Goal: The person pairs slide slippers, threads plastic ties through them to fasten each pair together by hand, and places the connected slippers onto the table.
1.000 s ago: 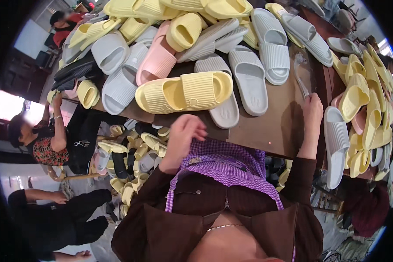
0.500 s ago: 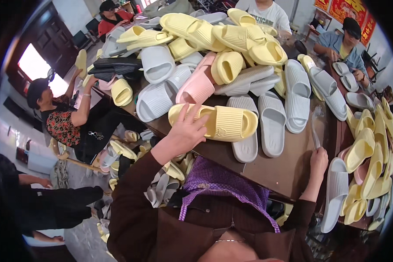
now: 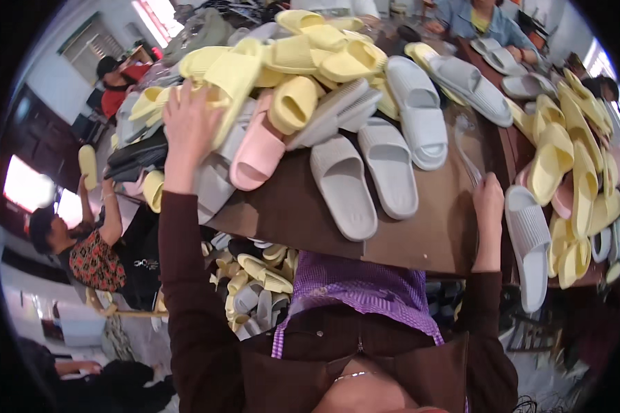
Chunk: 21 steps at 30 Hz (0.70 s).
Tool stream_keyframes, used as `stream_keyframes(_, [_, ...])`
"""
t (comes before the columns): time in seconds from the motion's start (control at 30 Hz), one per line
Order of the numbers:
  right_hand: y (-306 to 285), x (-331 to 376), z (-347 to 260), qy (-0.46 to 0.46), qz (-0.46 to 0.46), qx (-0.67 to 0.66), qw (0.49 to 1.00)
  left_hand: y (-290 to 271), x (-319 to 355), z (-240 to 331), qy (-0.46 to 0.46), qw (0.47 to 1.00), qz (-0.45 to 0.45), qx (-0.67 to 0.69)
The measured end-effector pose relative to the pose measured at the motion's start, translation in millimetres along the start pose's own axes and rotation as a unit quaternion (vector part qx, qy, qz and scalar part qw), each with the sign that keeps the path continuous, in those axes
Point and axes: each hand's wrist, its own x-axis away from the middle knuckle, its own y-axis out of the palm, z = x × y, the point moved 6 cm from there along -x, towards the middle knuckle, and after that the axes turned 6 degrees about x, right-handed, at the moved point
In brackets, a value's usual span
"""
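At the left of the heap, my left hand (image 3: 188, 131) is around the edge of a yellow slipper (image 3: 240, 77), which stands tilted with its toe end up; the thumb's grip is partly hidden. My right hand (image 3: 488, 195) rests on the brown table (image 3: 434, 230), closed round the end of a thin, pale, translucent tool (image 3: 466, 153) whose kind I cannot make out. Between the hands lie a grey slipper (image 3: 344, 187), a second grey slipper (image 3: 388, 168) and a pink slipper (image 3: 259, 148). Beside the right hand, a ribbed grey slipper (image 3: 528, 248) overhangs the table edge.
Yellow slippers (image 3: 355, 58) are heaped along the far side. Another pile of yellow slippers (image 3: 585, 179) stands at the right. More slippers (image 3: 258, 282) lie below the table. A person (image 3: 93, 255) works at the left, another (image 3: 472, 20) at the far right.
My left hand has moved away and left, up to the heap. The yellow slipper no longer lies on the near grey slippers. My right hand keeps its hold, and the view has shifted.
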Motion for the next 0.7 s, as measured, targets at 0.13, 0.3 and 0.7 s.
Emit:
stream_keyframes(0.13, [-14.1, -8.9, -0.8, -0.007, 0.057, -0.146, 0.988, 49.4, 0.5, 0.1, 0.025, 0.998, -0.015, -0.060])
stream_keyframes(0.3, [-23.4, -1.8, 1.5, 0.152, -0.040, -0.309, 0.938, 41.0, -2.0, 40.3, 0.024, 0.997, 0.037, -0.063])
stream_keyframes(0.7, [-37.9, 27.4, -16.9, 0.276, -0.077, -0.686, 0.669, 11.1, 22.7, 129.2, 0.073, 0.959, 0.111, 0.250])
